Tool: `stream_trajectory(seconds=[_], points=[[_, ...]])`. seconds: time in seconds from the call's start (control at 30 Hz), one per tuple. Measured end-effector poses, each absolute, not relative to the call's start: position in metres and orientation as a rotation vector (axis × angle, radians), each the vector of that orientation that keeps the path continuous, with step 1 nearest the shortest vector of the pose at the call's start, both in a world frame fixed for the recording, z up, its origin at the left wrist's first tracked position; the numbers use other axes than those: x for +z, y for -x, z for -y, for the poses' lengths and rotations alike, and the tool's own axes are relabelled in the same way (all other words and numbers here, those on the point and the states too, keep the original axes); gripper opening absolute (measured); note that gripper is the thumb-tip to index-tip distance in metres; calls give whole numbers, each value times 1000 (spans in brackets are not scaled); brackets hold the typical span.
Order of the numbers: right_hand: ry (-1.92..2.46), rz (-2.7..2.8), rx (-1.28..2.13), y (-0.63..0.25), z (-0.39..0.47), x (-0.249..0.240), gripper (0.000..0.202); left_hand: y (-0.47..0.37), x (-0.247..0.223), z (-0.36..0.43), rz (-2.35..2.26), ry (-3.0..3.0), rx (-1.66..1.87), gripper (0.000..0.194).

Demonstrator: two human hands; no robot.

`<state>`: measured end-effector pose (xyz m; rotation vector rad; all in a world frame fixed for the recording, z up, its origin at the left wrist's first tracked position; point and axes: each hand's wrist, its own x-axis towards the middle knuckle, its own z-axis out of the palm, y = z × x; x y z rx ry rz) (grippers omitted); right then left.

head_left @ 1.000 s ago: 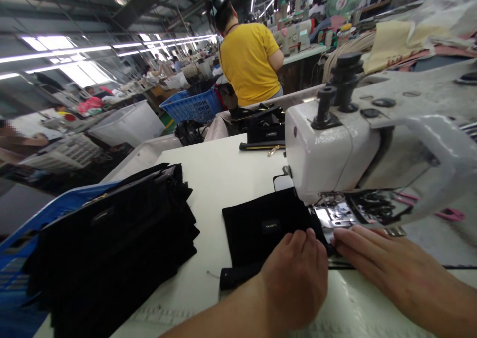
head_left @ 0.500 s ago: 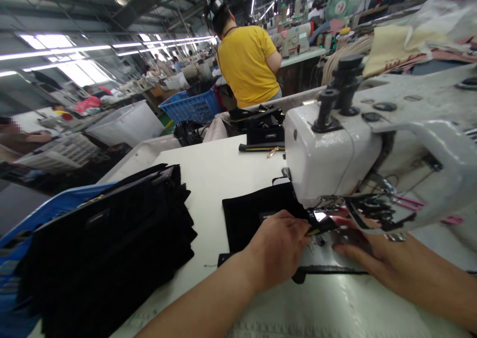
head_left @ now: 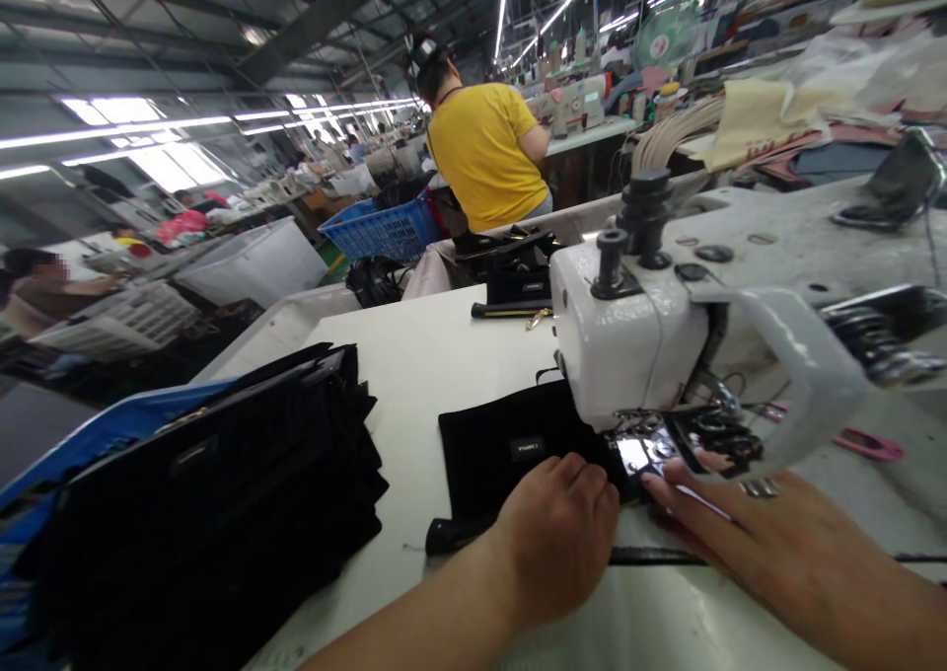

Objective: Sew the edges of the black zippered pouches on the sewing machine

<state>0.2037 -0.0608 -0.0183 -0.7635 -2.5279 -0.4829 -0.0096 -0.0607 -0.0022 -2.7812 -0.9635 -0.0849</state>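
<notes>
A black fabric panel [head_left: 480, 454] with a small label [head_left: 528, 448] lies flat, its right end at the needle area of a white sewing machine [head_left: 614, 345]. My left hand [head_left: 558, 533] is closed on the panel's near edge, fingers curled under and partly hidden. A black zipper end [head_left: 448, 536] sticks out left of that wrist. Beside the lit metal needle plate [head_left: 634, 454], my right hand [head_left: 747, 518] has its fingers stretched out flat, some of them hidden behind the machine's guard.
A tall stack of black fabric pieces [head_left: 222, 493] rests at the left over a blue basket [head_left: 125, 419]. Pink thread snips [head_left: 869, 444] lie right of the machine. Behind it are a black piece with a zipper [head_left: 514, 310] and a person in yellow [head_left: 488, 153].
My left hand has curled tighter and turned, uncovering the label. The right hand's fingers now reach flat beside the needle plate. The view has tilted slightly, and the panel has barely shifted.
</notes>
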Motion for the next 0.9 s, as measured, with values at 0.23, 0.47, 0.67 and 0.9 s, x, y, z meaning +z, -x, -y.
stream_trajectory(seconds=[0.23, 0.47, 0.67, 0.9], points=[[681, 2497, -330, -201, 62, -23, 43, 2, -3, 76, 902, 2652, 3, 30], [760, 2479, -344, -196, 65, -26, 44, 2, -11, 79, 959, 2645, -58, 28], [818, 2445, -400, -195, 63, -27, 45, 3, -19, 77, 970, 2674, -79, 29], [870, 2415, -201, -188, 55, -28, 35, 4, -15, 72, 985, 2683, -25, 34]])
